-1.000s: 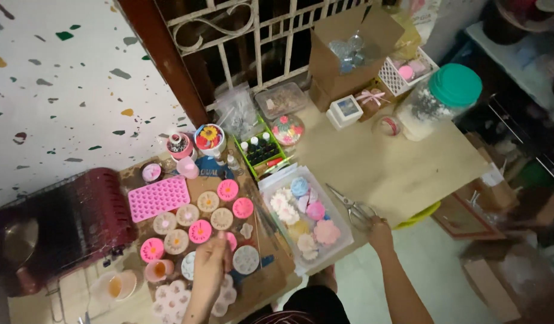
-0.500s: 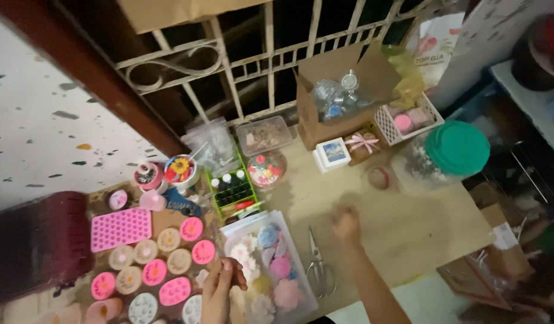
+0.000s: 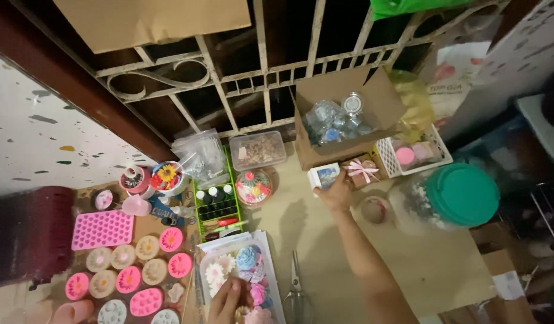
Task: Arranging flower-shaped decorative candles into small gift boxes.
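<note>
Right hand (image 3: 336,193): reached far across the tan counter (image 3: 409,264), grip closed on a small white box (image 3: 323,176) with a bluish picture on its face; the box sits near the back of the counter, just in front of the open cardboard box (image 3: 343,120) and touching or nearly touching a small brown gift box with a pink ribbon (image 3: 361,170). Left hand (image 3: 228,301): low at the bottom edge, over a clear tray (image 3: 206,267) of pastel flower-shaped pieces (image 3: 247,258); fingers bent down among the pieces, though the view is too dim and cropped to tell whether the grip pinches one. Scissors (image 3: 296,288): flat on the counter, just right of the tray, between the two arms. Cardboard box contents: clear wrapped items. White lattice basket (image 3: 442,153): right of the gift box, holding pink round pieces. Large jar with a green lid (image 3: 461,193): at the right, lying tilted. Tape roll (image 3: 376,210): between the right forearm and the jar. Green rack of small dark bottles (image 3: 216,201): left of centre, with a round container of coloured bits (image 3: 254,186) beside it. Pink mould sheet (image 3: 102,229) and round pink and cream moulds (image 3: 133,270): far left, well apart from the right hand.
</note>
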